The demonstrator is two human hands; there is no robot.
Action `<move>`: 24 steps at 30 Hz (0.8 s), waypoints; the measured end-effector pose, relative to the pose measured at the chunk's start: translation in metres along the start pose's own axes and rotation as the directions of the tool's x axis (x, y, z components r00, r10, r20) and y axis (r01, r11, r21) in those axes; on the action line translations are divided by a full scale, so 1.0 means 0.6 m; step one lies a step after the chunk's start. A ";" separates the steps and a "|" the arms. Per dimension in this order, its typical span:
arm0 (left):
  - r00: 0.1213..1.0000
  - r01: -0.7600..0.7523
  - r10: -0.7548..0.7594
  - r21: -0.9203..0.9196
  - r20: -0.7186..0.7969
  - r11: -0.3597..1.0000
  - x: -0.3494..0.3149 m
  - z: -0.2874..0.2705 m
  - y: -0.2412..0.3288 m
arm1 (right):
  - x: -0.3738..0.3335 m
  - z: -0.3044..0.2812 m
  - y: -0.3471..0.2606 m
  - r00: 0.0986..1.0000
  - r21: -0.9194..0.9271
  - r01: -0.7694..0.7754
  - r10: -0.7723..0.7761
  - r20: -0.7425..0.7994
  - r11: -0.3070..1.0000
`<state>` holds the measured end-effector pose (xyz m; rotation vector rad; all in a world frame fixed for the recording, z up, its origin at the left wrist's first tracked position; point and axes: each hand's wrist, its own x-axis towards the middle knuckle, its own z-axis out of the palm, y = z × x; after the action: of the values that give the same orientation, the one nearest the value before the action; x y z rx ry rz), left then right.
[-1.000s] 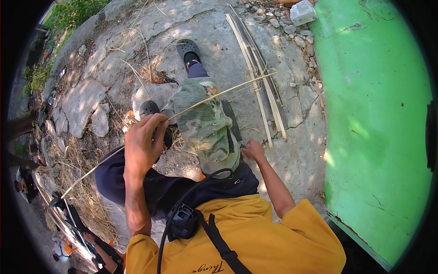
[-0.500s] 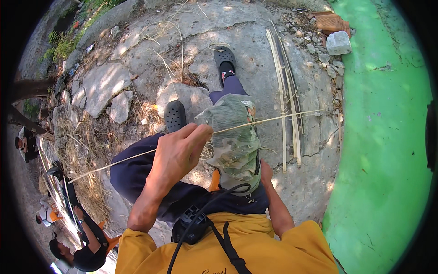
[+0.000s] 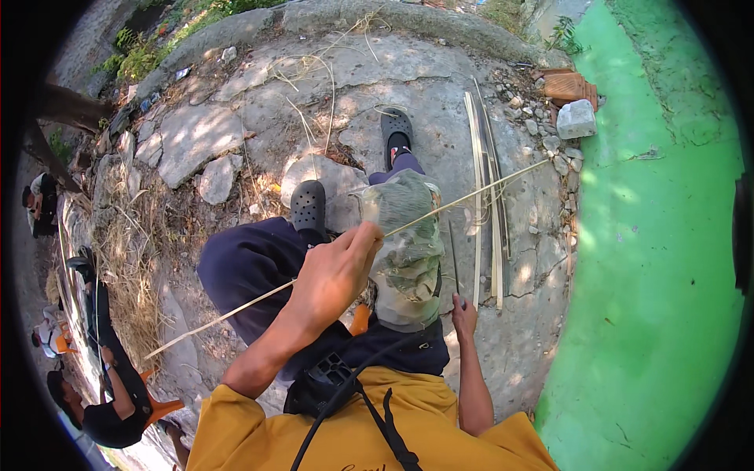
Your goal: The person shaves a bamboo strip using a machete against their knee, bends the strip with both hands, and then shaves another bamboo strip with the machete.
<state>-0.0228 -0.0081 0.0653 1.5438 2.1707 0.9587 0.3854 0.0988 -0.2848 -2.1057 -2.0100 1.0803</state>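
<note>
Presently, the largest thing I watch from my distant post is the cracked grey ground (image 3: 196, 145), with a green surface (image 3: 644, 275) along its right side. At the far left sits a co-worker (image 3: 118, 420) in dark clothes. A patterned cloth (image 3: 400, 259) covers part of the right leg (image 3: 405, 162), and to the right of it several long strips (image 3: 496, 267), pale and dark, lie together on the ground. One single pale strip (image 3: 221, 319) is in the left hand (image 3: 334, 275): it slants from the lower left, above the left thigh (image 3: 236, 259), up across the cloth and over those lying strips. Whether it touches the cloth, I cannot tell. The left fingers are pinched together on this strip, near its middle. Beside the cloth, the right hand (image 3: 465, 319) has its fingers curled around a thin dark tool (image 3: 454, 259), which points forward.
</note>
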 end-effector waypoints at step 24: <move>0.996 0.058 -0.067 -0.158 -0.051 0.986 -0.028 0.133 -0.016 | -0.136 -0.243 -0.450 0.726 0.156 0.684 -0.685 -0.055 0.712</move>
<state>0.0239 0.0015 -0.0013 1.3846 2.1114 1.1356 0.2309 0.1317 -0.0095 -1.0767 -2.2952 1.0372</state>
